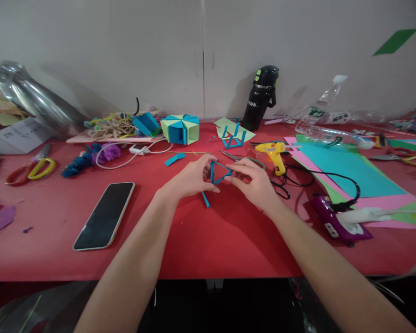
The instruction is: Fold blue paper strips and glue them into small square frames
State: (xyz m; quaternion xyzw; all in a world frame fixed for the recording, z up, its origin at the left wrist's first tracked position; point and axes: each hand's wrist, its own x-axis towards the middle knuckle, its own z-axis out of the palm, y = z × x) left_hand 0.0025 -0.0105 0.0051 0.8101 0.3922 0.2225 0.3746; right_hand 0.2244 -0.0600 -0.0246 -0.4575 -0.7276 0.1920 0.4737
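Observation:
Between my two hands is a small triangle frame of folded blue paper strips [212, 173]. My left hand [195, 175] pinches its left side, thumb below and fingers above. At the right corner, the fingertips of my right hand [251, 181] close on the same frame. A loose blue paper strip [205, 200] lies on the table just below my left hand. Another blue paper piece [175, 159] rests beyond my left wrist. Farther back stands a blue strip frame with upright posts [233, 141], partly on pale green paper [225, 124].
A yellow glue gun [274, 155] with a black cord lies right of my right hand. A phone [106, 215] is at left, a purple power strip [338, 222] at right. Scissors [31, 169], coloured paper sheets [350, 166], a black bottle [260, 99] and a folded paper box ring [180, 129] surround the workspace.

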